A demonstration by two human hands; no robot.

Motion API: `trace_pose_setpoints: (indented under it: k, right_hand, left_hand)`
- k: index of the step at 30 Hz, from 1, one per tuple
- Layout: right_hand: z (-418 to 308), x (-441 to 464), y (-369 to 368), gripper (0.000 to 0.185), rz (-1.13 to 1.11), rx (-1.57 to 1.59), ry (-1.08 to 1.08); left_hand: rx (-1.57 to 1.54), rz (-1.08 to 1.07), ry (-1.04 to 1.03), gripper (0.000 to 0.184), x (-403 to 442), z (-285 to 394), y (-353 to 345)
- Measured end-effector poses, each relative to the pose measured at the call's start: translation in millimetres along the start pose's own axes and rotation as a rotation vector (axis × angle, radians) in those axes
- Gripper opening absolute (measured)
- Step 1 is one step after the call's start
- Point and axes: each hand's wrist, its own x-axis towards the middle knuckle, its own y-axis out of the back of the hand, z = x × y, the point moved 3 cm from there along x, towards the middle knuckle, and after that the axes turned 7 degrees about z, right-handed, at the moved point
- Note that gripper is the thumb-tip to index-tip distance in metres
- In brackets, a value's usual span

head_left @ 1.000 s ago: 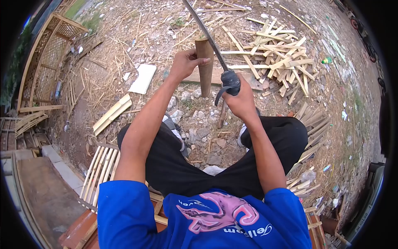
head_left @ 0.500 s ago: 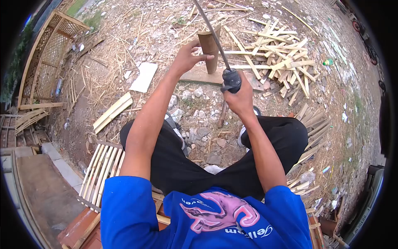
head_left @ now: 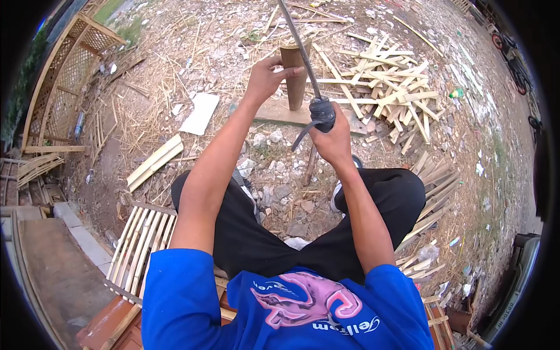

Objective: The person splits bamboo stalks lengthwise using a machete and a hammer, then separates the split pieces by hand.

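Note:
A split piece of bamboo (head_left: 295, 93) stands upright on a wooden board (head_left: 271, 112) on the ground in front of me. My left hand (head_left: 268, 80) grips its upper left side, thumb across the front, with some fingers hidden behind it. In my right hand (head_left: 332, 135) is the black-wrapped handle of a machete (head_left: 298, 44). Its long, narrow blade points up and away, passing in front of the bamboo in this view; whether the two touch I cannot tell. A loose dark strip hangs from the handle.
A heap of split bamboo strips (head_left: 402, 87) lies beyond my right hand. More strips (head_left: 434, 186) are stacked beside my right knee. Left are a white sheet (head_left: 200, 114), two pale bamboo pieces (head_left: 154, 162) and a slatted bamboo panel (head_left: 143, 236). A lattice frame (head_left: 55, 87) stands far left.
The fingers of my left hand have closed in on the bamboo; they were more spread before. My right hand and the machete have shifted slightly, and the handle's loose strip now hangs out to the left.

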Motion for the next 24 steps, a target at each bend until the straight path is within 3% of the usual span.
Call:
trace_pose_setpoints:
  k: [5, 20, 24]
  right_hand:
    - [7, 8, 10, 0.035, -0.144, 0.059, -0.03]
    - [10, 5, 40, 0.04, -0.413, 0.28, -0.471]
    - [8, 9, 30, 0.038, -0.213, 0.066, -0.111]
  left_hand:
    - [-0.098, -0.076, 0.034, 0.036, -4, 11, 3]
    - [-0.01, -0.166, 0.08, 0.037, -7, 11, 0]
    - [0.007, -0.135, 0.055, 0.037, -6, 10, 0]
